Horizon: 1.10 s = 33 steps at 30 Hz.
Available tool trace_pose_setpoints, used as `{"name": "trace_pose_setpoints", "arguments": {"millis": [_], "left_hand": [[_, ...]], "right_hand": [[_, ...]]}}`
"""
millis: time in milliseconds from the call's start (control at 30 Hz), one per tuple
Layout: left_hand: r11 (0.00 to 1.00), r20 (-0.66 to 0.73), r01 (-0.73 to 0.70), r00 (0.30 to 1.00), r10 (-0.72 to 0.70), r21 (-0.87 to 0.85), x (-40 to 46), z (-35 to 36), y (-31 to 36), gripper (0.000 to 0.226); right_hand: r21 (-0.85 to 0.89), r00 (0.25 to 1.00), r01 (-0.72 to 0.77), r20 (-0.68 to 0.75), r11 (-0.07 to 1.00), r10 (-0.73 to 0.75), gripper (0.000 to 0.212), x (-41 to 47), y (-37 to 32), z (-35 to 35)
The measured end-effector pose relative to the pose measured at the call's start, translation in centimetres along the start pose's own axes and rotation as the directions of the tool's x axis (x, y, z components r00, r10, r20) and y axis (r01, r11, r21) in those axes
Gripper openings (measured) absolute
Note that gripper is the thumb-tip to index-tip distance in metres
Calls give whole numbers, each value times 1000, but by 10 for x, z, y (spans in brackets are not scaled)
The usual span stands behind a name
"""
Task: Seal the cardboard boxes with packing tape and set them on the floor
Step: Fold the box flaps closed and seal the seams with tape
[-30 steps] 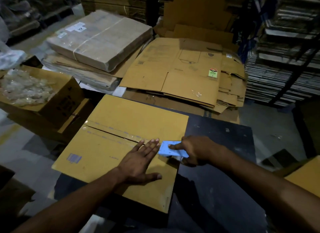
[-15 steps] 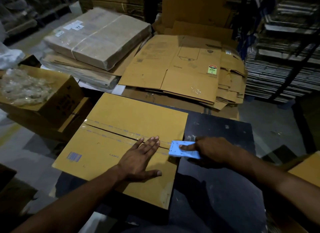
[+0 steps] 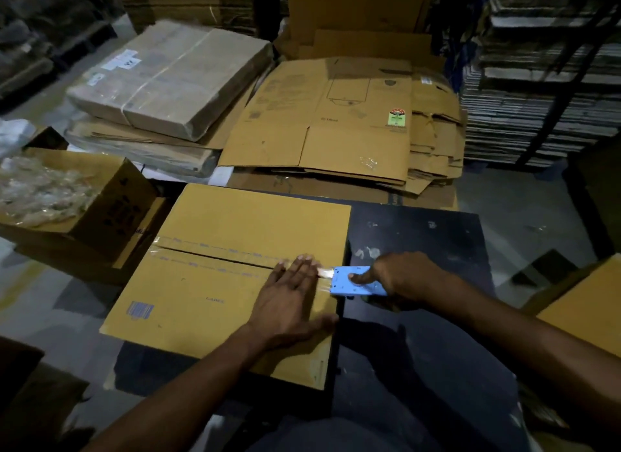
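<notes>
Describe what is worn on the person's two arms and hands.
Nothing shows: the left hand and right hand are bare, without gloves, rings or a watch in view. Both forearms are bare up to the frame's edge, so no sleeve is visible. The dim light may hide small details.

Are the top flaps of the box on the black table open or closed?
Closed. Both flaps of the box lie flat, clear tape covers their seam, and the left hand presses on them.

One head-worn wide-angle view looks forward and steeply down from above the person's forearms, close over a dark table and the box on it. Farther up the frame it reaches flattened cardboard and stacks beyond.
</notes>
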State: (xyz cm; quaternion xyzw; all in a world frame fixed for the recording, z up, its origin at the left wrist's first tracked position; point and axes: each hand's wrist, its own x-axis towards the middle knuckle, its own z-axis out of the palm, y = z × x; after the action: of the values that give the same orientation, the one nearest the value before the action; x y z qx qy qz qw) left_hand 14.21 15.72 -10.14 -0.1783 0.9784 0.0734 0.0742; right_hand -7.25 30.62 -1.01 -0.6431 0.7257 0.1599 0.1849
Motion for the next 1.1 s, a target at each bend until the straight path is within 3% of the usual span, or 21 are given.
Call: {"name": "trace_pose_setpoints", "arguments": {"millis": [267, 500, 700, 800, 867, 1000, 1100], "left_hand": [[996, -146, 83, 985, -88, -34, 1, 45, 37, 75], [995, -34, 95, 995, -95, -6, 3, 33, 40, 80], [997, -79, 80, 994, -81, -18, 4, 39, 36, 80], [998, -65, 62, 996, -62, -7, 3, 36, 32, 88], [999, -14, 33, 999, -33, 32, 3, 32, 29, 97], [996, 43, 6, 999, -10, 90, 1, 25, 32, 107], [997, 21, -5, 1000, 3, 74, -1, 25, 34, 106]], "right_hand": [[129, 999, -35, 34, 991, 31, 57, -17, 10, 3], [89, 999, -28, 32, 996, 25, 69, -63, 32, 12], [131, 996, -80, 55, 988, 73, 71, -74, 40, 22], [125, 987, -139, 96, 982, 127, 53, -63, 33, 25], [221, 980, -177, 127, 959, 151, 40, -53, 28, 23], [226, 985, -168, 81, 959, 154, 33, -16, 14, 25], [163, 973, -132, 212, 978, 96, 36, 28, 8, 39]]}}
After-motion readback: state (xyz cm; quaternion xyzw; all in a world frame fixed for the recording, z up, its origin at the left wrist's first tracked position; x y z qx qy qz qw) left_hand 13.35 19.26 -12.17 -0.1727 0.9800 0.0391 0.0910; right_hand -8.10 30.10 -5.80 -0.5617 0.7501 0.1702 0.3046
